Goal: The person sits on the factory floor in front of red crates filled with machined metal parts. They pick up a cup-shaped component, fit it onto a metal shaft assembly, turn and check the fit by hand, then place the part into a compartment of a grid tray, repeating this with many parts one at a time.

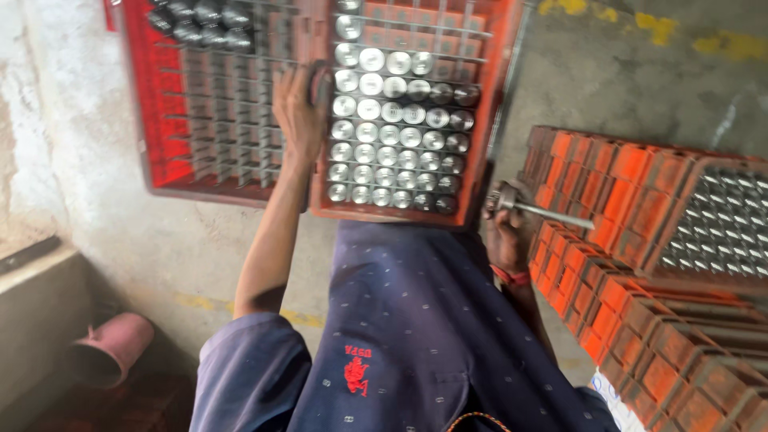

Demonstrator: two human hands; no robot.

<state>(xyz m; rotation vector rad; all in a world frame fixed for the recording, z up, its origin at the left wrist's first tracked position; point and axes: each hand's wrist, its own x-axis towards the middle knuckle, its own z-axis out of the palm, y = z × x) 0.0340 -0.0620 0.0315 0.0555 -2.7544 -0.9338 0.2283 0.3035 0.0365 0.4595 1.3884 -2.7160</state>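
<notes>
Two orange crates sit side by side in front of you, and your left hand rests on the divide between them, fingers curled over the inner wall and holding it. Keep that hold firm so the crates do not slide while you work. The nearer crate is packed with rows of round metal heads; the one to its left is mostly bare grid with a few dark pieces at the far corner. Your right hand is closed around one metal valve, disc end by your fingers, stem pointing out toward the stacked crates on your right. Grip it near the head, keep the stem level, and watch it does not knock the crate edge beside it.
</notes>
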